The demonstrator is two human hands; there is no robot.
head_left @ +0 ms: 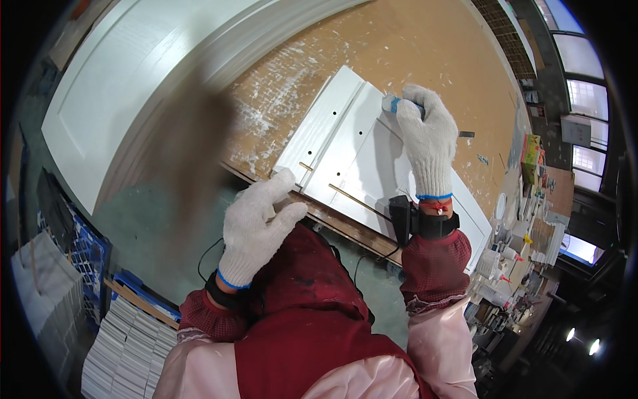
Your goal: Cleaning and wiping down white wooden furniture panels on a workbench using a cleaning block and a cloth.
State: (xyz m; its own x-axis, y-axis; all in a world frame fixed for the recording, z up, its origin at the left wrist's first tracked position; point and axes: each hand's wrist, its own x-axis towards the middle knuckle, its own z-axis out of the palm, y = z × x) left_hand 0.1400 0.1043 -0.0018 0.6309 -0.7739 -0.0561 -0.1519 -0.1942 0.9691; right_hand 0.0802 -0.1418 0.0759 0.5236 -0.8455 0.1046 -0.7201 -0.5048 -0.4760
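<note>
I see both hands in white knit gloves, well apart from each other. My right hand (428, 143), upper centre-right of the frame, is clamped around a small blue-and-white block (393, 104), pressing it onto the top edge of the white cabinet panel (359, 156); can't tell what the block is made of, the glove hides most of it. My left hand (259, 226), lower centre-left, is loosely open, fingers spread and slightly curled, fingertips touching the near corner of the panel, gripping nothing.

The panel lies flat at frame centre on the brown workbench (412, 46), tilted diagonally, its near edge overhanging the bench edge a little. It has a raised frame strip, a few small drilled holes, and thin wooden sticks under it. The bench is smeared with white paint or filler marks.

A large white door (119, 86) lies across the upper left, partly on the bench. Black wrist device (415, 223) is strapped on the right wrist, a cable running from it. Stacks of white moulded pieces (129, 346) sit at lower left. Cluttered small containers (512, 259) at the right edge, windows beyond at the upper right. Dark blur streak down the left-centre, can't tell what it is.
</note>
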